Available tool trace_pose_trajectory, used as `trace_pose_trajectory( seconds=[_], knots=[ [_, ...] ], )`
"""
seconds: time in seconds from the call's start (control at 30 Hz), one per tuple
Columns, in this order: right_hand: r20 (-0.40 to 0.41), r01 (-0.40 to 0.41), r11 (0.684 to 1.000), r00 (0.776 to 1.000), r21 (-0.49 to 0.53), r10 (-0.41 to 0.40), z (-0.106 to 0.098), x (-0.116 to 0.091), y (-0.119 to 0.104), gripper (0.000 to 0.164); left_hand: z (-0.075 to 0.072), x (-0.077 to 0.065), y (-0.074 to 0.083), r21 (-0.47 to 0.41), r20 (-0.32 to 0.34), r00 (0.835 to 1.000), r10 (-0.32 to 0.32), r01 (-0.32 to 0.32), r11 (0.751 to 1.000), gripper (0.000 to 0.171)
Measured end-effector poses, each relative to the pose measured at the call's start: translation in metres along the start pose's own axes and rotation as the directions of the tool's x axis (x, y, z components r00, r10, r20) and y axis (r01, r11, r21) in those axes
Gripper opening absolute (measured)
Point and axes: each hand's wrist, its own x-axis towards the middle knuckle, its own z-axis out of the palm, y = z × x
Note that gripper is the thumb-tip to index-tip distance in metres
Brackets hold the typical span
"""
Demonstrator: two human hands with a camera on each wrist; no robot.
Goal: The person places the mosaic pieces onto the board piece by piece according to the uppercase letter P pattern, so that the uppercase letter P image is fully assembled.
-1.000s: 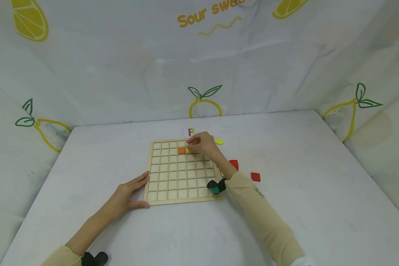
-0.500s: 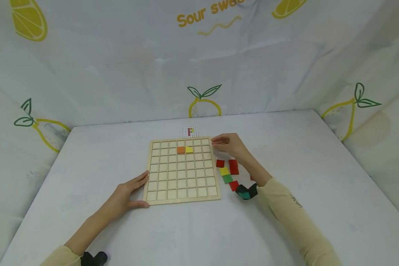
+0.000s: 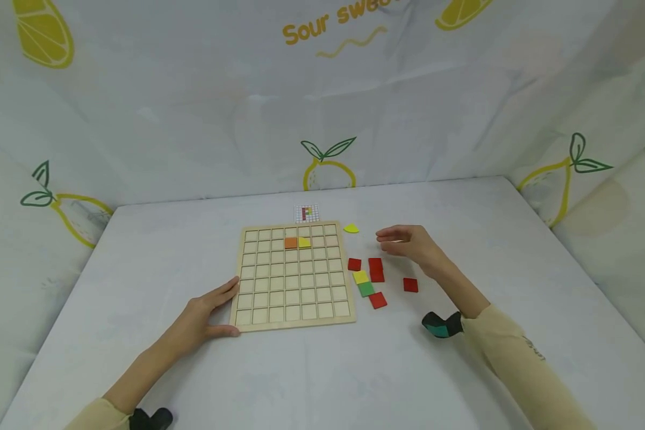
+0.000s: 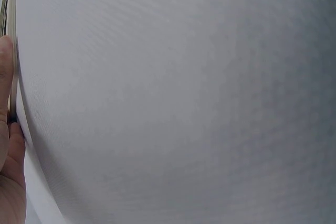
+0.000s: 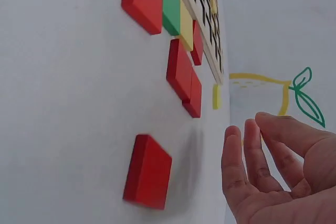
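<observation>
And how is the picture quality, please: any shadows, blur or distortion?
Head view: fairly even light, a faint shadow beside the right sleeve, the card too small to read; left wrist view: mostly white surface, low in detail, darker toward the right edge, the left hand cut off; right wrist view: the board looks steeply slanted, and a soft shadow lies beside the nearest red tile.

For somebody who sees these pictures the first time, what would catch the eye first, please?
Probably the pale grid board on the white table, where an orange tile and a yellow tile sit side by side. Next, the bright red tiles scattered to its right, near the right hand. The left hand touches the board's left edge.
</observation>
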Motion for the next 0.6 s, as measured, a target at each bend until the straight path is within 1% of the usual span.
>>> trace_pose_trajectory(
  seconds=[0.17, 0.33, 0.47, 0.6],
  knots=[
    [-0.015, 0.036, 0.998, 0.999, -0.045, -0.037, -0.012, -0.009, 0.013, 0.037, 0.001, 0.000, -0.001, 0.003, -0.003, 1.000, 0.002, -0.002, 1.000, 0.086],
    [-0.007, 0.037, 0.997, 0.999, -0.065, -0.038, -0.023, -0.021, 0.026, 0.038, 0.001, 0.000, -0.001, -0.002, 0.002, 1.000, -0.004, 0.004, 1.000, 0.086],
    [0.013, 0.017, 0.997, 1.000, -0.078, -0.016, -0.027, -0.033, 0.038, 0.040, 0.000, -0.001, 0.000, 0.002, 0.003, 1.000, -0.009, 0.009, 1.000, 0.087],
    [0.057, 0.029, 0.997, 0.998, -0.072, -0.025, -0.028, -0.043, 0.047, 0.041, 0.001, -0.001, 0.000, 0.005, 0.000, 1.000, -0.005, 0.005, 1.000, 0.087]
  ],
)
